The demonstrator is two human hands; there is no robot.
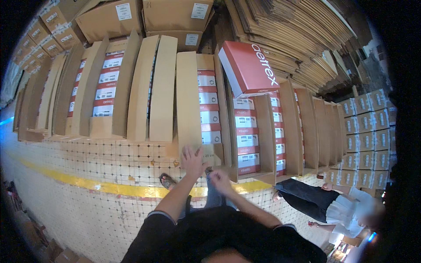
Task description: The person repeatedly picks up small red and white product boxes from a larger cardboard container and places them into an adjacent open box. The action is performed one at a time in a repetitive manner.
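A long cardboard carton stands before me with its left flap [187,96] raised, and several red-and-white shoe boxes [208,98] sit in a row inside it. My left hand [193,162] lies on the near end of that flap, fingers stretched out and spread. Just to its right, my right hand [221,181] is close to the carton's near end flap [211,156]. Its fingers look bent but are smeared by motion, so what they hold, if anything, does not show. A larger red shoe box [250,69] rests on top of the cartons to the right.
Open cartons with shoe boxes [105,90] line up on both sides. Flattened cardboard sheets [285,30] are stacked at the back right. Sealed cartons [364,131] are piled at far right. Another person [326,201] stands at the right. A yellow line [109,187] crosses the tiled floor.
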